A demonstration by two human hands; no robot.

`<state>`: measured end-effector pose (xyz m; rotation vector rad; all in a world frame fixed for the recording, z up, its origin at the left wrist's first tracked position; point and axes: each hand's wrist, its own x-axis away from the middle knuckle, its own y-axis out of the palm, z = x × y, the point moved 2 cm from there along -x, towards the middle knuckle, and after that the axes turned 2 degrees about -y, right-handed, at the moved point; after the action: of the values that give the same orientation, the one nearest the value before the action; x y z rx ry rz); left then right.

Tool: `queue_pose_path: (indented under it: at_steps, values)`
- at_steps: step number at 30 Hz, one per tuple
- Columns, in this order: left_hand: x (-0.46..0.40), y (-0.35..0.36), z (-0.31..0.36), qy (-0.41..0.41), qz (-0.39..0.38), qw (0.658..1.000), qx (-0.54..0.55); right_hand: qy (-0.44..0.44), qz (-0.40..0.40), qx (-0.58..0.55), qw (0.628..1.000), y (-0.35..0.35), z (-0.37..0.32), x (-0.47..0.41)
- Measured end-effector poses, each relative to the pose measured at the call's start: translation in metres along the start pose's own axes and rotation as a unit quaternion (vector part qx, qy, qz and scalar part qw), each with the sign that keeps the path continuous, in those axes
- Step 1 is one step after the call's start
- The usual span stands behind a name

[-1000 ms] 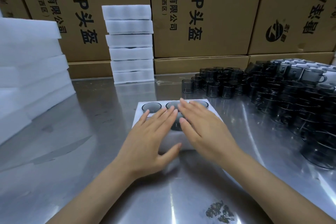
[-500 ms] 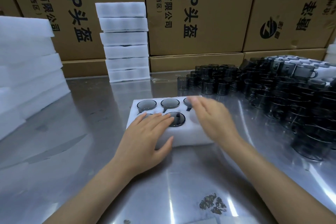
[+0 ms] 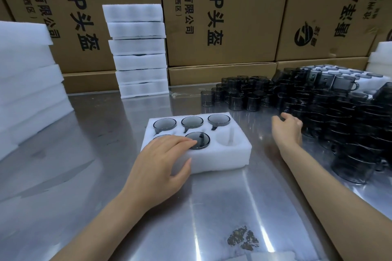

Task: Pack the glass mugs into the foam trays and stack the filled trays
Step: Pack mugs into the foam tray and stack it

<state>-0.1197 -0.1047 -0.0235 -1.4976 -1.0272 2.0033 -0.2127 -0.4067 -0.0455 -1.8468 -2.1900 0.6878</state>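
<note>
Head view: left hand (image 3: 161,165) rests flat, fingers straight, on the white six-hole foam tray (image 3: 222,157), while right hand (image 3: 288,129), loosely curled and empty, nears dark smoky glass mugs (image 3: 331,112).

Left hand (image 3: 163,161) rests on the foam tray (image 3: 220,158); right hand (image 3: 288,130) reaches the loose mugs (image 3: 339,112).

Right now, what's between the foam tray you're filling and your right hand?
In the head view, only bare steel table lies between the foam tray and the right hand, which reaches the loose glass mugs.
</note>
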Motion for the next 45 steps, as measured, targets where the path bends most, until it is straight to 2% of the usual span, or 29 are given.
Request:
queue_pose_path:
  at_steps: [6,15,27,31,34,37,40,42,45]
  values:
    - [0.000,0.000,0.000,0.001,0.013,1.000,0.012,0.002,0.036,-0.016,0.999,-0.003,0.003,-0.007]
    - [-0.001,-0.001,0.001,-0.001,0.005,1.000,0.008,-0.001,-0.015,0.003,1.000,-0.001,0.001,-0.005]
    - [0.000,-0.003,0.003,-0.006,-0.001,1.000,0.009,-0.070,-0.073,-0.023,0.995,0.009,-0.004,0.016]
    - [0.000,-0.003,0.002,-0.009,-0.008,1.000,0.009,-0.132,-0.064,0.079,0.986,0.002,-0.008,0.016]
    - [-0.001,-0.004,0.001,-0.004,-0.014,1.000,0.013,-0.181,0.000,0.136,0.974,-0.004,-0.013,0.017]
    - [-0.001,-0.003,0.000,-0.002,-0.018,1.000,0.014,-0.169,0.019,0.110,0.979,-0.006,-0.013,0.016]
    - [-0.001,-0.002,-0.001,-0.006,-0.015,1.000,0.014,-0.158,-0.054,0.057,0.984,-0.002,-0.013,0.017]
    - [-0.001,-0.001,-0.002,-0.005,-0.015,1.000,0.015,-0.174,-0.075,0.048,0.981,0.001,-0.014,0.021]
    - [-0.001,-0.002,-0.001,-0.004,-0.014,1.000,0.016,-0.207,-0.042,0.049,0.976,0.000,-0.016,0.021]
